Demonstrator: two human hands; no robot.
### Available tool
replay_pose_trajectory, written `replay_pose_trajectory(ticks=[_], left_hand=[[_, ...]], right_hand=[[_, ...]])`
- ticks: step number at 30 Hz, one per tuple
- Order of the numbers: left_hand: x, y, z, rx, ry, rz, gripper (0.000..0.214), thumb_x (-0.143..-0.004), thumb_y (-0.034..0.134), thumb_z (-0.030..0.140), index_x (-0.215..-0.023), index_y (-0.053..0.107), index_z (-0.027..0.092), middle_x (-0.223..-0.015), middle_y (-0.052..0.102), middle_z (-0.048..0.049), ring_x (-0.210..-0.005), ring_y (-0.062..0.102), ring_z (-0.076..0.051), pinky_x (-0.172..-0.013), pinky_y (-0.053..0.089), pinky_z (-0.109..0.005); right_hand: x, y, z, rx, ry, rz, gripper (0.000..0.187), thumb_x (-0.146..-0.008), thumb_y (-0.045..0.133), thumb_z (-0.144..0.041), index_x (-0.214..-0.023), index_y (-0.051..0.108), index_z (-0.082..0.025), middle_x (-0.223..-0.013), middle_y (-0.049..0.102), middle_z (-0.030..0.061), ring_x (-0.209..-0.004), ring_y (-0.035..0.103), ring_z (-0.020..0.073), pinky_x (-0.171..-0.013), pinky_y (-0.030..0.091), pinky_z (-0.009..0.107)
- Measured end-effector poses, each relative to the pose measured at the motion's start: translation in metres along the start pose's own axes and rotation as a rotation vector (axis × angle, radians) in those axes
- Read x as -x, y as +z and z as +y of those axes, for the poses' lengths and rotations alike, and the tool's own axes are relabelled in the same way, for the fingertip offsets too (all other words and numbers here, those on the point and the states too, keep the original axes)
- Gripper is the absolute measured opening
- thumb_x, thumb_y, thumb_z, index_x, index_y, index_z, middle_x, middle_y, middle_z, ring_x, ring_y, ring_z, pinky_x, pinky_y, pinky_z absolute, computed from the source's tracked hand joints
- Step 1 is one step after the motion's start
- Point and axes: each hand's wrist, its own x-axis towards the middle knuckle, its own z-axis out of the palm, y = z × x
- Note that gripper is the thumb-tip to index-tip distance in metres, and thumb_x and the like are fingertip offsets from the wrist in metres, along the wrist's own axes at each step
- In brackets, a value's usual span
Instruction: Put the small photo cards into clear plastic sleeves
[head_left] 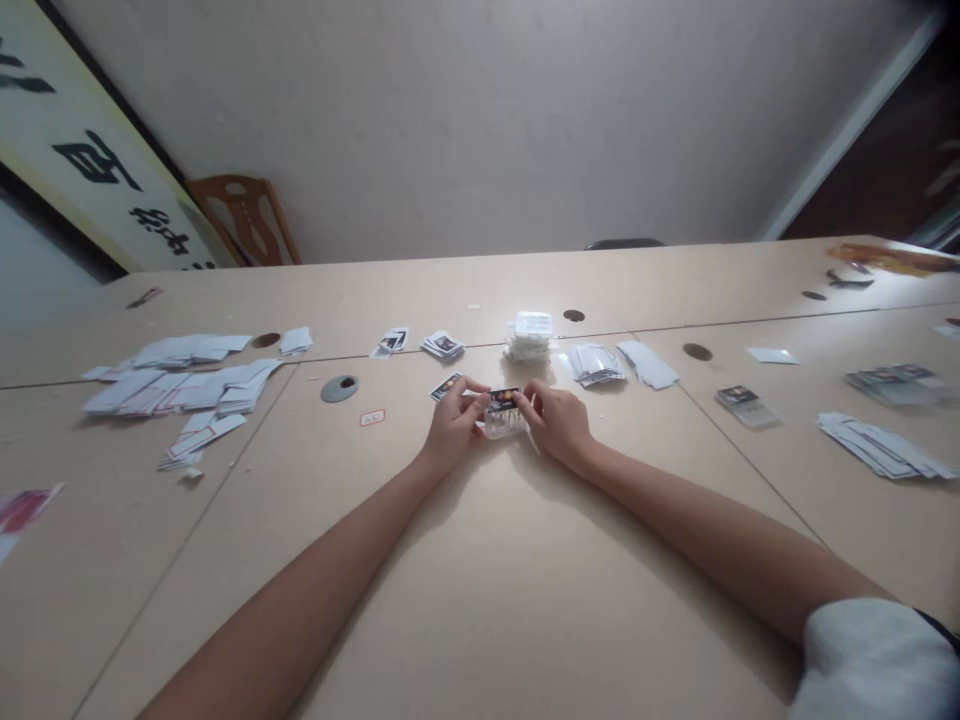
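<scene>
Dim light leaves glare on the table (517, 600) at far right; edges stretch and blur.

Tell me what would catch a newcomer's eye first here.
At centre, the left hand and right hand hold a small clear box and a dark card. A shiny clear stack stands beyond them. White papers sprawl at left, and a sign with big black writing fills the upper-left corner.

Card (505, 399) on, perhaps in, case (505, 426)
</scene>
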Motion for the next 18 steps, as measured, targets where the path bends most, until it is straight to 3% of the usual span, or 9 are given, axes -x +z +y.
replay_pose_trajectory(ticks=[4,8,18], left_hand=[[-0.0019,-0.0007,0.0002,0.047,-0.028,0.059,0.035,-0.078,0.064,0.048,-0.090,0.051,0.018,-0.069,0.064,0.0008,-0.053,0.059,-0.011,-0.041,0.043,-0.016],[-0.0053,-0.0035,-0.0025,0.104,-0.056,0.096,0.037,-0.076,0.067,0.049,-0.093,0.051,0.019,-0.071,0.064,0.0016,-0.051,0.058,-0.009,-0.041,0.042,-0.015],[-0.0037,-0.0067,0.0035,0.111,-0.084,0.016,0.048,-0.069,0.077,0.039,-0.102,0.048,0.019,-0.096,0.069,-0.0057,-0.071,0.069,-0.015,-0.050,0.046,-0.017]], right_hand=[[-0.0034,0.0002,0.0027,-0.071,0.033,-0.058,0.037,-0.094,0.044,-0.046,-0.071,0.058,-0.021,-0.061,0.062,-0.0002,-0.057,0.053,0.0141,-0.053,0.026,0.024],[-0.0068,0.0008,0.0054,-0.212,-0.007,-0.120,0.028,-0.093,0.047,-0.038,-0.076,0.061,-0.020,-0.061,0.061,-0.0009,-0.057,0.054,0.0137,-0.056,0.030,0.023],[-0.0087,-0.0015,0.0042,-0.443,0.017,-0.120,0.021,-0.089,0.050,-0.035,-0.077,0.058,-0.020,-0.054,0.058,-0.0026,-0.051,0.055,0.0140,-0.054,0.036,0.024]])
